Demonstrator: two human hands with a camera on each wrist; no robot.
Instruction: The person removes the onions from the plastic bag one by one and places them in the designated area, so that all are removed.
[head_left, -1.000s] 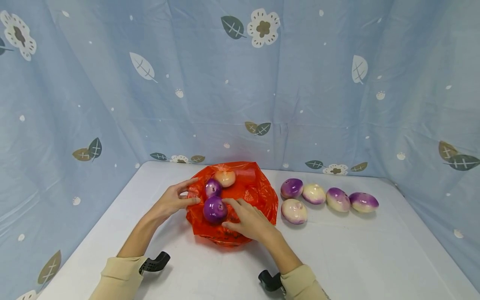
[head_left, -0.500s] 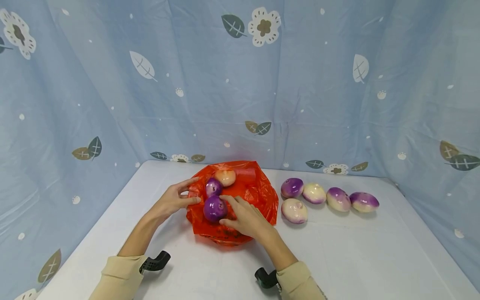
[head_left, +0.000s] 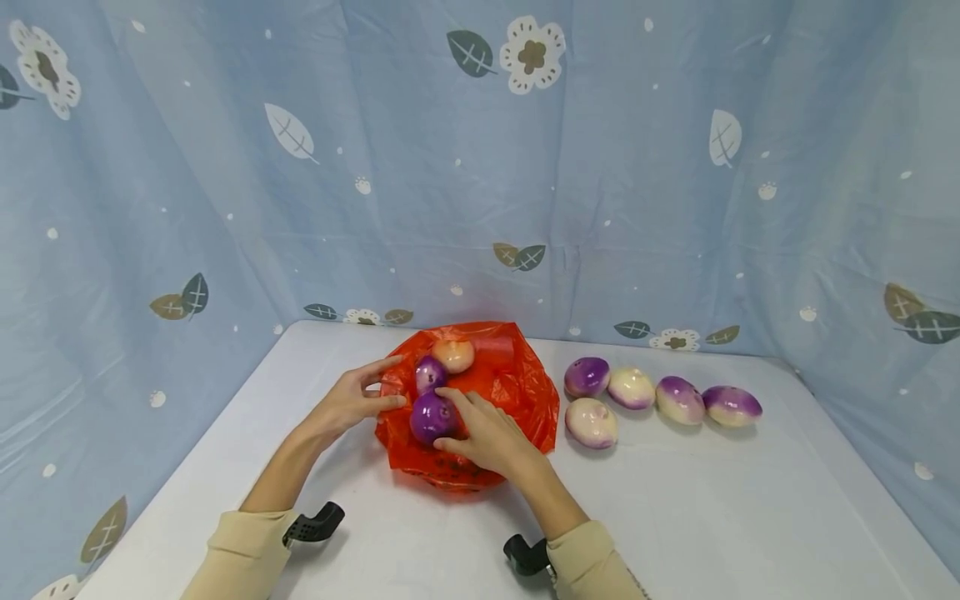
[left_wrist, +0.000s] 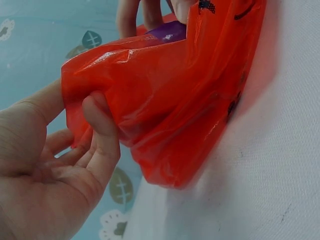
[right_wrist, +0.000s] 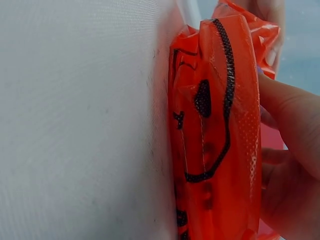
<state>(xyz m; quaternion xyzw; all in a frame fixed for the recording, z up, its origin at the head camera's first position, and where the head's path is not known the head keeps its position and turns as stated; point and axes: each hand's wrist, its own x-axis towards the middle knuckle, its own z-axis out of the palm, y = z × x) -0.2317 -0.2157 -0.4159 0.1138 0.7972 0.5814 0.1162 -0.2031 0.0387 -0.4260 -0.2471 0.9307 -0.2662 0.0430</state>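
A red plastic bag (head_left: 527,402) stands with its mouth spread wide. Inside lie two glossy purple turnips and a cream one (head_left: 454,355), the smaller purple turnip (head_left: 430,374) behind the larger purple turnip (head_left: 431,418). My left hand (head_left: 352,405) pinches the bag's left rim between thumb and fingers, as the left wrist view confirms. From the right, my right hand (head_left: 489,433) reaches over the bag's opening and holds the larger purple turnip between thumb and fingers. In the right wrist view, the bag's wall (right_wrist: 220,125) hides its fingertips.
To the bag's right, several purple-and-cream turnips rest in a row (head_left: 679,400) on the white table (head_left: 697,508). One pale turnip (head_left: 592,422) lies in front of the row's left end. A blue patterned curtain (head_left: 420,167) closes off the back and sides.
My right hand has shifted left, its thumb and fingers coming around the larger purple turnip from the right. My left hand keeps its hold on the bag's rim.
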